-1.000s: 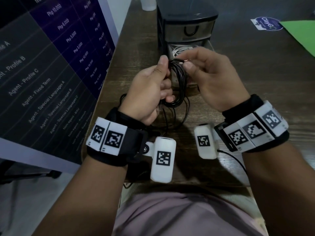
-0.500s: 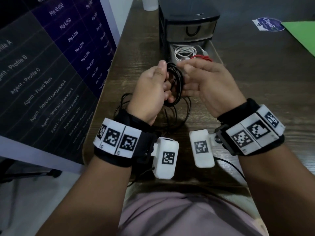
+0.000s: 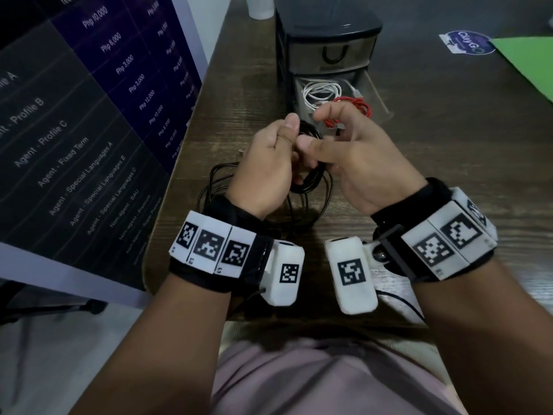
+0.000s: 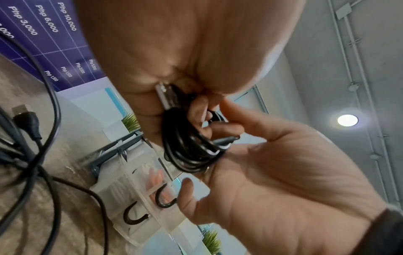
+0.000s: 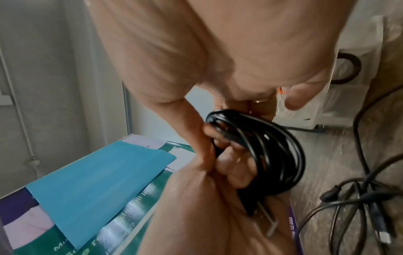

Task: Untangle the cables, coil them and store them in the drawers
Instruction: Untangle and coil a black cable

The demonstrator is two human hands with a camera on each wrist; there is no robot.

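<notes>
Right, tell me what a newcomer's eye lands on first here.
The black cable coil, gripped between the left hand and right hand at the centre above the wooden desk. Behind them, the open drawer of the small black drawer unit holds a white cable and a red cable.

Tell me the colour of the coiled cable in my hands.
Black. The coiled cable shows best in the right wrist view.

My left hand (image 3: 266, 166) raised, fingers curled round the black cable coil (image 3: 311, 178), my right hand (image 3: 356, 163) close against it, thumb pressing the coil, forefinger arched above
</notes>
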